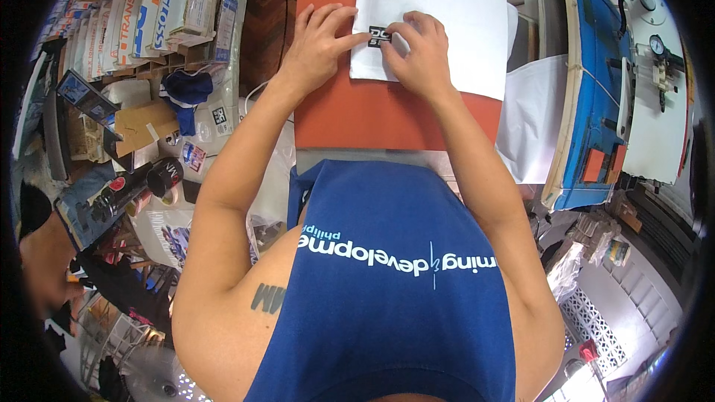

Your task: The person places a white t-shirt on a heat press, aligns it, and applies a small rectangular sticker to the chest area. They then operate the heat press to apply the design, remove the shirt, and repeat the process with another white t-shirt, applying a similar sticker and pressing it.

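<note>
A small black label (379,35) with light lettering lies near the left edge of a white cloth (454,0). The cloth is spread over a red-orange board (387,125). My left hand (319,43) rests at the cloth's left edge with fingers stretched; one fingertip reaches the label's left side. From the right, my right hand (421,56) closes thumb and forefinger on the label's right side, its other fingers curled over the cloth. Whether the label is stuck to the cloth I cannot tell.
Left of the board, a cluttered table holds upright boxes (153,18), a dark blue cloth (186,93), a black tumbler (164,176) and a loose label (220,120). To the right stand a blue panel (596,104) and a machine with a gauge (657,46).
</note>
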{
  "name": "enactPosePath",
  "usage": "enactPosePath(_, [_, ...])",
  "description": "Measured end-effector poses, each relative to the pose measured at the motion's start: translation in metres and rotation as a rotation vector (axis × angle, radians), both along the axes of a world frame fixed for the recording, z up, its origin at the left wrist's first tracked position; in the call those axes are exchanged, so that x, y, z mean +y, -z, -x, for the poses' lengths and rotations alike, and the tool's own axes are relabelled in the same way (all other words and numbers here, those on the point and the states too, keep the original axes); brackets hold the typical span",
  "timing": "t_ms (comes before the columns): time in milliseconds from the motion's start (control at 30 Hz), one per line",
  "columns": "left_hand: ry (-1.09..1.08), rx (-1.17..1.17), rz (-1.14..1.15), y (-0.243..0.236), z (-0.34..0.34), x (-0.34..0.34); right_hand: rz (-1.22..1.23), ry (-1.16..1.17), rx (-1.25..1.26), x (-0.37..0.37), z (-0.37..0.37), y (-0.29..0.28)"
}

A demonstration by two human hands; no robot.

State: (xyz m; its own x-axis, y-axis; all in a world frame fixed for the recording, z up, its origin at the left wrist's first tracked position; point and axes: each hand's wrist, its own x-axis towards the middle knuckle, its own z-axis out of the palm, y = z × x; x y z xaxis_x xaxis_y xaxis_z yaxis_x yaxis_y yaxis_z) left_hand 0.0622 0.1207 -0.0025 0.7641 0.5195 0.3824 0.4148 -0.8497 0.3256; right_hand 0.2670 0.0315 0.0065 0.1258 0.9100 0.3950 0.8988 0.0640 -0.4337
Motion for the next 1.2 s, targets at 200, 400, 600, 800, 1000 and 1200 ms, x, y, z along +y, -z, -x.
enactPosePath(200, [0.040, -0.100, -0.002, -0.006, -0.005, 0.008, 0.005, 0.098, 0.122, 0.008, -0.016, -0.021])
enactPosePath(400, [-0.026, -0.151, 0.017, -0.008, 0.009, 0.012, -0.322, 0.450, -0.287, -0.098, -0.153, -0.102])
enactPosePath(600, [0.067, -0.035, -0.010, 0.000, 0.014, 0.008, -0.378, 1.186, -0.529, -0.269, -0.272, -0.193])
enactPosePath(800, [0.061, -0.004, -0.003, -0.003, 0.011, 0.003, 0.078, 1.168, -0.451, -0.326, -0.316, -0.202])
enactPosePath(1000, [0.047, -0.136, 0.028, -0.016, 0.031, -0.026, 0.213, 1.040, -0.366, -0.328, -0.341, -0.188])
enactPosePath(1200, [-0.379, -0.411, 0.231, -0.004, 0.090, -0.071, 0.274, 1.177, -0.430, -0.309, -0.343, -0.189])
